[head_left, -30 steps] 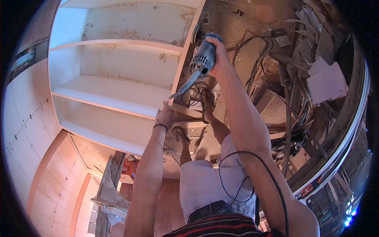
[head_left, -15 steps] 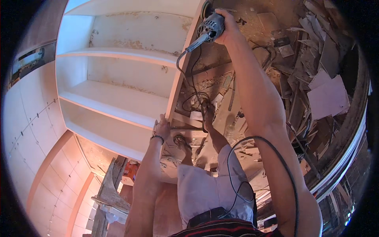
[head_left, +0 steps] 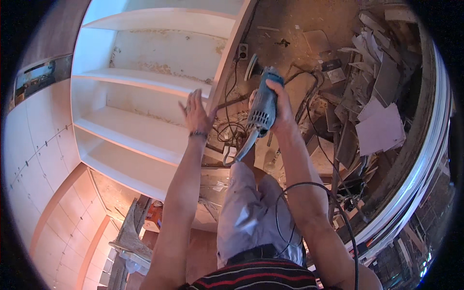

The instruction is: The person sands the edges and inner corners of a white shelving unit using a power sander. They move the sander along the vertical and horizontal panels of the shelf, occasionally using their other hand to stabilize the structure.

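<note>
My right hand (head_left: 283, 104) is wrapped round the body of a blue-grey angle grinder (head_left: 265, 99). The grinder points away from me, its pale round disc (head_left: 251, 66) apart from the cabinet's side edge. A cord trails from its rear end near my knee. My left hand (head_left: 197, 114) has its fingers spread and holds nothing. It is by the front edge of a white shelf cabinet (head_left: 145, 116); whether it touches the wood I cannot tell.
A socket box (head_left: 243, 50) with cords lies beyond the cabinet's edge. Broken boards and scraps (head_left: 360, 72) are heaped at the right, with pinkish sheets (head_left: 382, 128) on them. A dark cable (head_left: 352, 232) loops over my right forearm. An orange box (head_left: 153, 215) stands at the lower left.
My right hand has brought the grinder back toward me, away from the cabinet's far edge. My left hand has let go of the cabinet's edge, moved farther forward and spread its fingers.
</note>
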`<act>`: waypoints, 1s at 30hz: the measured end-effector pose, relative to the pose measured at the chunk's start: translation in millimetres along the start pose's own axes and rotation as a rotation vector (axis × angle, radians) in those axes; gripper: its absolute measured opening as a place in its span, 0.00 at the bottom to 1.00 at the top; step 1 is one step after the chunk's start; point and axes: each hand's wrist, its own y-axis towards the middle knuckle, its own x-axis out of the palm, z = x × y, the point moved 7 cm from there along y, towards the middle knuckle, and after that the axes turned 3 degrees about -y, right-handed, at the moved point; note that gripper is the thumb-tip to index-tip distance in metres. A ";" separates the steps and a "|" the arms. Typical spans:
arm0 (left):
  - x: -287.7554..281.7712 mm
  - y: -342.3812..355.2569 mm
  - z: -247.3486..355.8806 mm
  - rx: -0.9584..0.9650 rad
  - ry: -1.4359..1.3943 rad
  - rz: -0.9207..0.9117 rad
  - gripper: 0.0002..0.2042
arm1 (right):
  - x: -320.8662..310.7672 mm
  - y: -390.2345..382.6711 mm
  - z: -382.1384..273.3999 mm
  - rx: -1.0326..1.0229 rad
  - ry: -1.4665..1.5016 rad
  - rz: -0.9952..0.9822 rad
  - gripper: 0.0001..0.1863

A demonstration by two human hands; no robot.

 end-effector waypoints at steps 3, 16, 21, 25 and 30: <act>36.0 53.9 14.4 -0.067 0.177 -0.321 0.31 | -1.8 16.8 8.1 0.078 0.063 0.063 0.25; 48.8 71.4 6.1 -0.125 -0.053 -0.388 0.15 | 38.2 91.3 8.1 0.218 0.206 0.208 0.22; 43.3 76.8 7.5 -0.207 -0.043 -0.441 0.15 | 56.6 99.2 -1.7 0.267 0.306 0.188 0.24; 41.2 79.6 10.8 -0.223 -0.075 -0.438 0.16 | 57.1 108.4 -11.5 0.258 0.297 0.250 0.24; 41.1 82.8 2.4 -0.236 -0.080 -0.433 0.18 | 67.6 114.4 -27.6 0.260 0.248 0.217 0.25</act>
